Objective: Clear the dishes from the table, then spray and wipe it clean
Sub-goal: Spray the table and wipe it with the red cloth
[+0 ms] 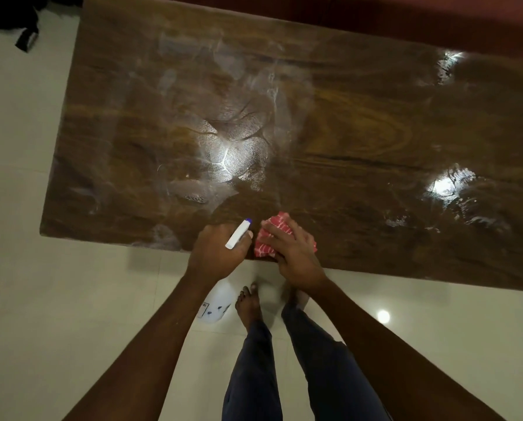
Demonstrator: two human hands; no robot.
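Note:
A wide brown wooden table [345, 132] fills the upper view, with wet streaks and glare patches on its surface and no dishes on it. My left hand [216, 253] grips a white spray bottle [238, 235] by its neck at the table's near edge; the blue-tipped nozzle points up over the table and the clear body hangs below my wrist. My right hand [293, 253] presses a red and white cloth [269, 238] flat on the table's near edge, just right of the sprayer.
Pale tiled floor [57, 299] surrounds the table. My bare feet and dark trousers [284, 360] stand right at the near edge. A black bag or strap [23, 31] lies on the floor at the far left. A reddish surface [466, 22] borders the table's far side.

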